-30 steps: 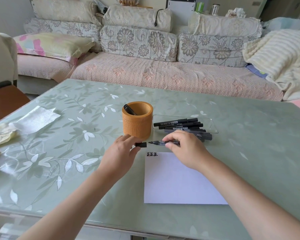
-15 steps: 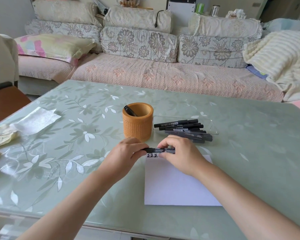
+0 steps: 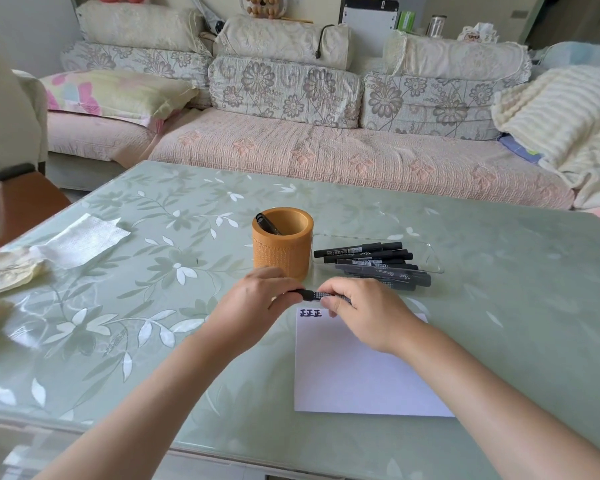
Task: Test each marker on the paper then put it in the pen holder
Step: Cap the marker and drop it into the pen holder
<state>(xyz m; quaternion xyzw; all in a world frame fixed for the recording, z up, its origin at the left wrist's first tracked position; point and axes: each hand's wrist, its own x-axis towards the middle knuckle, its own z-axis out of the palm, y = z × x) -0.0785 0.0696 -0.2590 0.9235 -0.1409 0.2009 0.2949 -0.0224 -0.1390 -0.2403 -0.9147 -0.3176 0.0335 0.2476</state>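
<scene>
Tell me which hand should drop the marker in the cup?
Probably the left hand: both hold the marker, but it sits right in front of the pen holder; the right hand is farther aside.

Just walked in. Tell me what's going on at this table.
A person grips one black marker level between both hands, left hand at one end, right hand on the barrel, just above the top edge of the paper. The paper carries bold test marks at its top left corner. Another marker leans inside the orange pen holder, and a pile of other markers lies in the clear tray to the holder's right.
</scene>
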